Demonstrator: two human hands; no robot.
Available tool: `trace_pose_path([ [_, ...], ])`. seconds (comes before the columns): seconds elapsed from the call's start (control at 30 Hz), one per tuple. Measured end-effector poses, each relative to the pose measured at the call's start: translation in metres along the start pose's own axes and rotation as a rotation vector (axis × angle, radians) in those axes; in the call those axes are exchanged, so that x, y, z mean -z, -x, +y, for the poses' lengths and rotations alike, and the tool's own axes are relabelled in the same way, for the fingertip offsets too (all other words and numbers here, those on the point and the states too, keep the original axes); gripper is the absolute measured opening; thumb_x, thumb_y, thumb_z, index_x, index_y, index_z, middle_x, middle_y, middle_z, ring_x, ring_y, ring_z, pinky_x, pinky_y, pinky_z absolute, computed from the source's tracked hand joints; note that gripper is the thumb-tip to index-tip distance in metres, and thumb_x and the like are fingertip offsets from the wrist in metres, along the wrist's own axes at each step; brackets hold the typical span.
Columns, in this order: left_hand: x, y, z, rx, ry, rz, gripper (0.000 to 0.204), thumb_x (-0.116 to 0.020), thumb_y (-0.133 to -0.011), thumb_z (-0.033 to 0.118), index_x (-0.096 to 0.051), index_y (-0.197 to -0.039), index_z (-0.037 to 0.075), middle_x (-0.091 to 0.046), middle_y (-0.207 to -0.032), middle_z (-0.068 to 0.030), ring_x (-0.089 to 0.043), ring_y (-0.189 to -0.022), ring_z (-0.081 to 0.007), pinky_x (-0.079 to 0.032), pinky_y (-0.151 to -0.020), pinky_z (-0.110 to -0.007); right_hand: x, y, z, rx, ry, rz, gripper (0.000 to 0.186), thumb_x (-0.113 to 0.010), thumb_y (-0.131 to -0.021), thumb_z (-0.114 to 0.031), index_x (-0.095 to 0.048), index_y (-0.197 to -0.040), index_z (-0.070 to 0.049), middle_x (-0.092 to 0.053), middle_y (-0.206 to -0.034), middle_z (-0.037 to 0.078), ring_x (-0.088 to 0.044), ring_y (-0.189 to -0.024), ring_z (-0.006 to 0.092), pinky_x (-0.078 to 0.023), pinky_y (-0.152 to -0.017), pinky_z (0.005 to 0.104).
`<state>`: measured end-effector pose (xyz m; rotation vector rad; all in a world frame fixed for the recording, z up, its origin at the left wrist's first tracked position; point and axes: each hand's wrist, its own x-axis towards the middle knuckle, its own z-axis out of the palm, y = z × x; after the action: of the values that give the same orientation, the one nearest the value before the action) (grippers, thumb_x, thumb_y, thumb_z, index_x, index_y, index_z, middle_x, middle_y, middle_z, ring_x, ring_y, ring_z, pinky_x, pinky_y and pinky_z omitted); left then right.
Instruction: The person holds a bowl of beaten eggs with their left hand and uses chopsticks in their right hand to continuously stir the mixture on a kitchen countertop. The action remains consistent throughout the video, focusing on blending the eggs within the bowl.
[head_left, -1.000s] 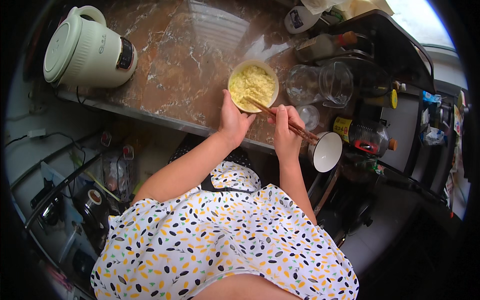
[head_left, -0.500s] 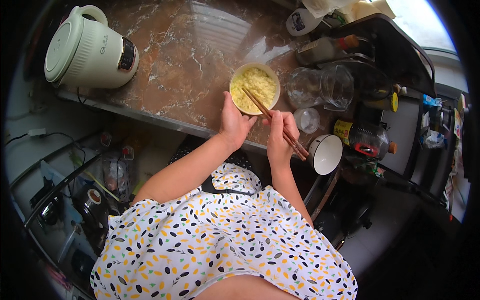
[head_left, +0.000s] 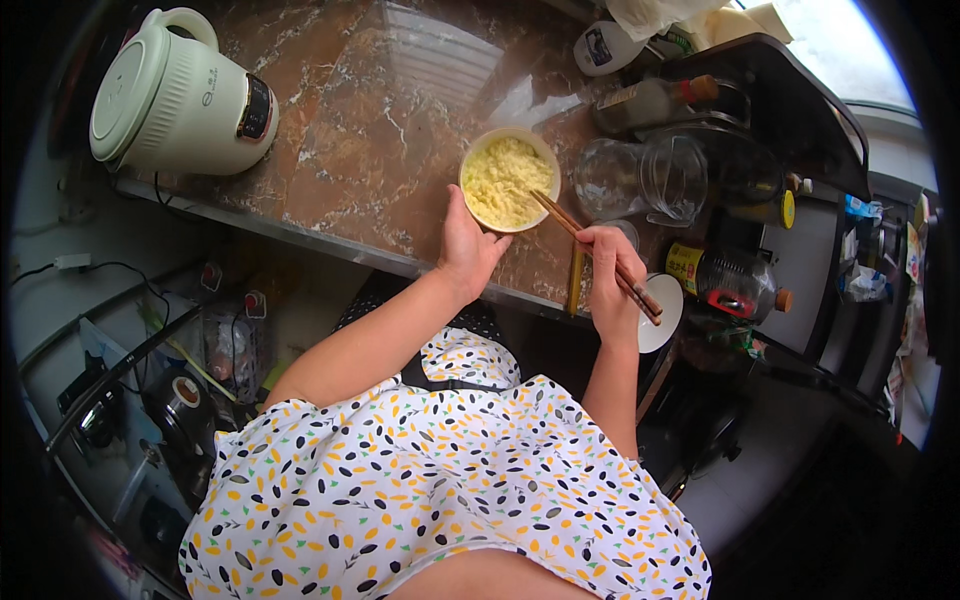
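A pale bowl (head_left: 464, 172) of yellow, crumbly food (head_left: 505, 180) stands near the counter's front edge. My left hand (head_left: 468, 250) steadies it from the lower left, thumb along its side and fingers curled at its near edge. In my right hand (head_left: 612, 268) is a pair of brown wooden chopsticks (head_left: 563, 214), pinched between thumb and fingers. Their tips touch the food by the bowl's right rim. Behind my right hand sits a white bowl (head_left: 663, 312), partly covered by hand and chopsticks. A small clear cup (head_left: 629, 231) is mostly hidden there too.
Right of the food bowl lies a large clear jar (head_left: 640, 178). A dark sauce bottle (head_left: 727, 280) and another bottle (head_left: 655, 100) are farther right. A pale green electric pot (head_left: 185, 100) stands at the far left of the brown marbled counter (head_left: 350, 130).
My right hand has moved right with the chopsticks, their tips shifting from the bowl's middle to its right side. More of the white bowl is covered. My left hand stays put.
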<state>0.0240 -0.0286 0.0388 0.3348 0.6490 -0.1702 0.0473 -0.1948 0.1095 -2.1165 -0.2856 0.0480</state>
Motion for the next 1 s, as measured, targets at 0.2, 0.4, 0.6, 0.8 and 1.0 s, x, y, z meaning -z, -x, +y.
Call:
trace_pose_path([
  [0.2,0.004,0.0,0.003,-0.005,-0.169,0.059,0.064,-0.015,-0.1,0.055,-0.021,-0.148,0.013,-0.03,-0.15,-0.0109,-0.031,-0.138,-0.0269,-0.023,-0.114,-0.047,-0.011,-0.003,-0.003,-0.039,0.201,0.046,0.01,-0.062,-0.089,-0.01,-0.066,-0.092,-0.002,-0.063,-0.08,0.012,-0.06,-0.07,0.0229,-0.046,-0.065,0.0293],
  [0.4,0.003,0.003,0.006,-0.029,-0.185,0.075,0.067,-0.017,-0.099,0.058,-0.023,-0.147,0.012,-0.033,-0.15,-0.009,-0.031,-0.139,-0.0225,-0.02,-0.114,-0.048,-0.062,-0.006,0.048,-0.254,-0.336,0.229,0.012,-0.068,-0.087,-0.011,-0.063,-0.088,0.0,-0.063,-0.074,0.0,-0.056,-0.068,0.0044,-0.045,-0.062,0.0208],
  [0.6,0.002,0.003,0.009,-0.016,-0.185,0.078,0.067,-0.016,-0.099,0.058,-0.023,-0.148,0.012,-0.03,-0.151,-0.0081,-0.029,-0.14,-0.0224,-0.018,-0.115,-0.048,-0.044,0.007,0.004,-0.184,-0.194,-0.003,0.007,-0.068,-0.087,-0.006,-0.065,-0.09,-0.001,-0.066,-0.079,0.002,-0.059,-0.071,0.0057,-0.048,-0.065,0.0203],
  [0.8,0.007,-0.002,0.005,-0.029,-0.233,0.075,0.065,-0.014,-0.1,0.057,-0.02,-0.148,0.014,-0.029,-0.151,-0.0099,-0.031,-0.138,-0.0273,-0.022,-0.113,-0.05,-0.026,-0.01,0.02,-0.221,-0.057,0.329,0.013,-0.069,-0.087,-0.012,-0.062,-0.086,-0.001,-0.062,-0.073,0.001,-0.054,-0.064,0.0057,-0.045,-0.06,0.0215],
  [1.0,-0.004,0.004,0.013,-0.024,-0.202,0.054,0.065,-0.014,-0.1,0.056,-0.022,-0.148,0.013,-0.029,-0.151,-0.0093,-0.028,-0.14,-0.0247,-0.019,-0.115,-0.048,-0.056,-0.011,0.038,-0.309,-0.248,0.077,0.013,-0.069,-0.086,-0.011,-0.061,-0.086,-0.001,-0.062,-0.074,0.002,-0.054,-0.066,0.0053,-0.044,-0.06,0.0216],
])
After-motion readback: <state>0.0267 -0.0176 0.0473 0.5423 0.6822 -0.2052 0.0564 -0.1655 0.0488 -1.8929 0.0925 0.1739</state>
